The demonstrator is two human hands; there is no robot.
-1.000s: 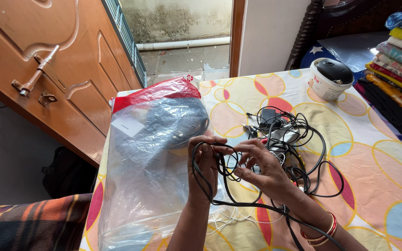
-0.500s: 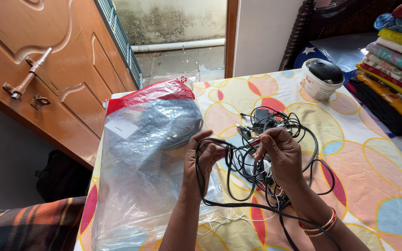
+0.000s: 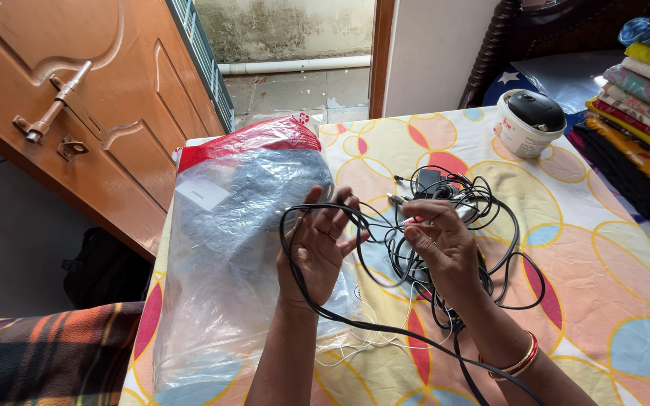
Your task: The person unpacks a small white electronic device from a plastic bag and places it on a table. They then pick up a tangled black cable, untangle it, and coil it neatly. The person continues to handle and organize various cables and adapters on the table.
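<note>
A matt black rubbery cable [image 3: 355,323] is looping over the left hand [image 3: 316,248], beside a glossy, crinkled clear plastic bag [image 3: 227,256]. Smooth printed cloth [image 3: 588,248] is covering the tabletop, and a brown wooden door [image 3: 77,113] with a dull metal latch [image 3: 56,105] is showing a soft sheen.

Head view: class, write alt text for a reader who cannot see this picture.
Two bare hands work at a tangle of black cables on a table covered by a cloth with coloured circles: the left hand is open with a cable looped round it, and the right hand pinches a strand. A clear plastic bag lies to the left, a white tub behind.
</note>
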